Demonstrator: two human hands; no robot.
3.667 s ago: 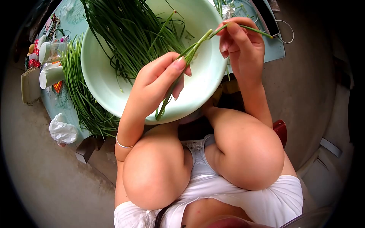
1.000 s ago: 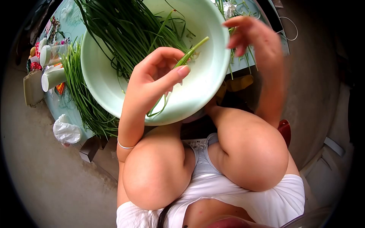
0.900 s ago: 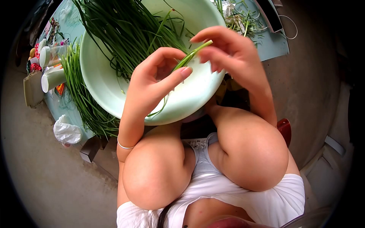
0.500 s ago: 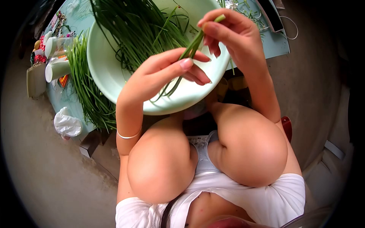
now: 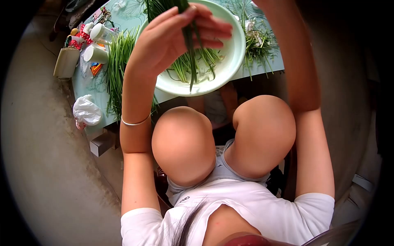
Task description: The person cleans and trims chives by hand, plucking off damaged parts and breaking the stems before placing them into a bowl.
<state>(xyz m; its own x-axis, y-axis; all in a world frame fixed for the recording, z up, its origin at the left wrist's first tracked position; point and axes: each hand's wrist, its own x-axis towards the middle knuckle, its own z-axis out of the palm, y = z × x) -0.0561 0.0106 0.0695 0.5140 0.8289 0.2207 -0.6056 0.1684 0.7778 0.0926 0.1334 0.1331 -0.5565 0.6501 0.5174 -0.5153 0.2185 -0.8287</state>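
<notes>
As we're checking the head view, our left hand [image 5: 172, 39] is pinching a few long green blades [image 5: 191, 55] between thumb and fingers, the other fingers standing apart and blurring; the blades are hanging over the pale green basin [image 5: 234, 55]. Our right hand [image 5: 266, 2] is getting cropped by the top edge, so we're not managing to tell its grip. More greens [image 5: 180, 69] are lying inside the basin, a loose bundle [image 5: 117, 67] is resting left of it on the table [image 5: 102, 119], scraps [image 5: 259, 47] are sitting to its right, and a white plastic bag [image 5: 87, 110] is lying near the table's left edge
</notes>
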